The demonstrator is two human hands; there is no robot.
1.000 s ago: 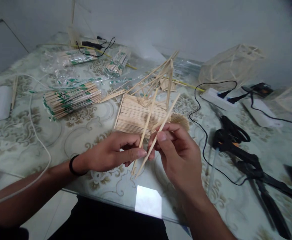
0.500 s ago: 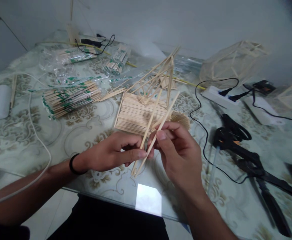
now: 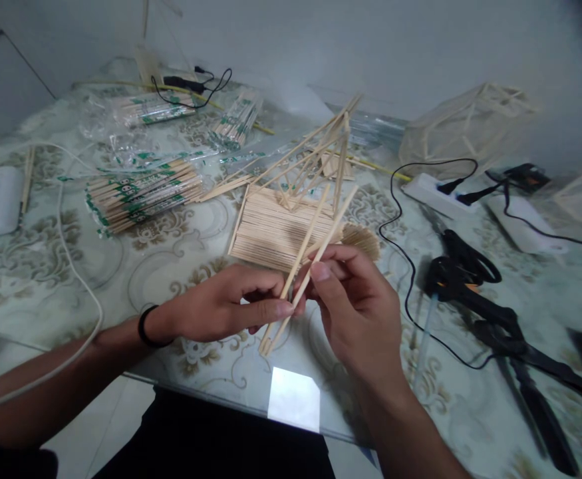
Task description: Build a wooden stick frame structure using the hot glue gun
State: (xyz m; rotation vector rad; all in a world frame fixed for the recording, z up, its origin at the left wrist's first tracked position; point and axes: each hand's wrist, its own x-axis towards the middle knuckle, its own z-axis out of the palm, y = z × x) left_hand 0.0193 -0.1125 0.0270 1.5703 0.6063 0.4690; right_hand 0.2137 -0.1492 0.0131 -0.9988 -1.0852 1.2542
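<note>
My left hand [image 3: 245,303] is closed on the lower part of a pair of wooden chopsticks, thumb pressed across them. My right hand [image 3: 358,306] pinches the right-hand chopstick [image 3: 333,229] between thumb and fingers. The left-hand chopstick [image 3: 306,243] slants up beside it, and their lower ends nearly meet below my left thumb. Behind the hands lies a flat panel of chopsticks [image 3: 265,229] set side by side. A frame of thin sticks [image 3: 315,150] rises at its back edge.
Plastic-wrapped chopstick bundles [image 3: 141,193] lie to the left. On the right are a black hot glue gun [image 3: 475,299], scissors [image 3: 470,256] and a white power strip [image 3: 437,193] with black cables. A wrapped stick structure [image 3: 465,126] stands behind. A white cable [image 3: 78,276] crosses my left forearm.
The upper end of the left-hand chopstick has shifted slightly to the right, closer to the other one. Both hands keep nearly the same hold.
</note>
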